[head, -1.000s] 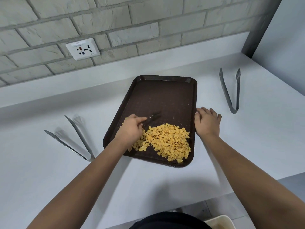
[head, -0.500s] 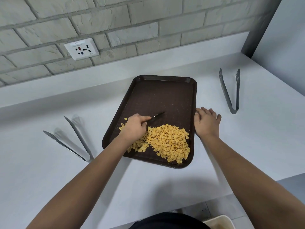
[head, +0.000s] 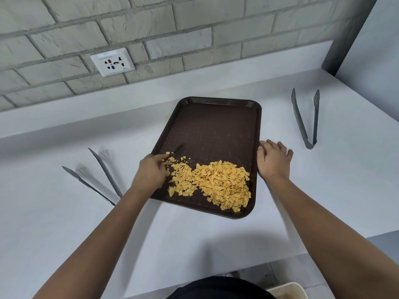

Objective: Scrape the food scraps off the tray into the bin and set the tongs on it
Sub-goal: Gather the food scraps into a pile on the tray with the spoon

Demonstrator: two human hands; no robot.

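A dark brown tray point(head: 213, 126) lies on the white counter point(head: 194, 244). Yellow food scraps point(head: 216, 182) are heaped at its near end. My left hand point(head: 151, 172), blurred, is at the tray's left edge and grips a thin dark utensil point(head: 178, 149) whose tip lies on the tray beside the scraps. My right hand point(head: 273, 160) rests on the tray's right rim, fingers curled over the edge. Grey tongs point(head: 306, 119) lie on the counter to the right. A second pair of grey tongs point(head: 97, 175) lies to the left. A cream bin point(head: 287, 291) shows at the bottom edge.
A brick wall with a white socket point(head: 112, 61) runs behind the counter, above a raised white ledge point(head: 151, 93). A grey wall closes the right side. The counter's near edge drops to the floor where the bin stands.
My left hand has swept left across the tray with the utensil, spreading the scraps leftwards. The right hand has stayed on the right rim.
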